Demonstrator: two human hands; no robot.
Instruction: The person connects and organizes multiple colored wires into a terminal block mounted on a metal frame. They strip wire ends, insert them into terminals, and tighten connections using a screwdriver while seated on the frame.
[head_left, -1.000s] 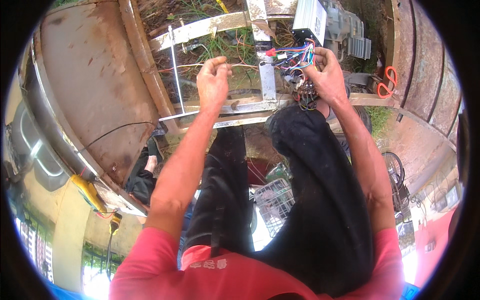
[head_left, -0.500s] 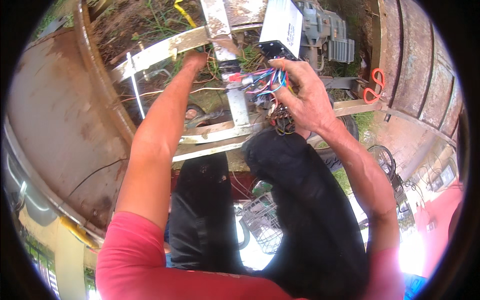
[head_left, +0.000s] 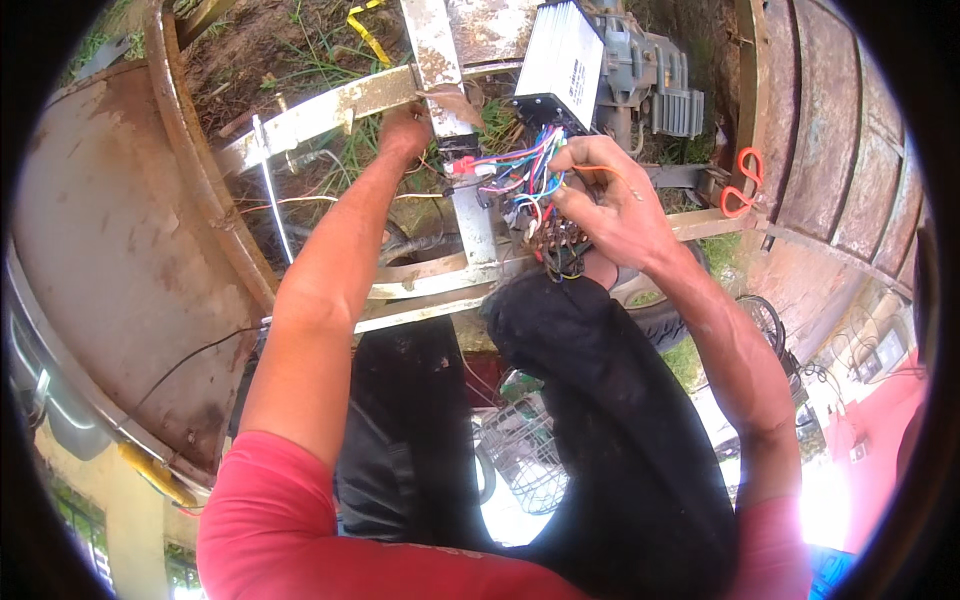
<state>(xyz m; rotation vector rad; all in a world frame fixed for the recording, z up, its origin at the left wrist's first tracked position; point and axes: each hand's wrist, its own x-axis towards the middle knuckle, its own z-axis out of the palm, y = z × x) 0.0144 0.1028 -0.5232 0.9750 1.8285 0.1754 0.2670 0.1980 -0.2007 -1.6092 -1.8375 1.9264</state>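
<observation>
There it was at twelve o'clock, the scuffed white metal frame point(head_left: 476, 225), with a finned grey housing point(head_left: 645, 80) over at one! Between twelve and one leaned a silver box point(head_left: 562, 62). And the right hand point(head_left: 612, 200), at two o'clock: fingers curled, nearly together on the coloured wires point(head_left: 535, 172), which fanned out at one. The left hand point(head_left: 403, 132), at eleven, was by the frame's curved bar point(head_left: 325, 115), fingers hidden; I couldn't tell their grip. Smallest, a red connector point(head_left: 461, 166) at twelve.
</observation>
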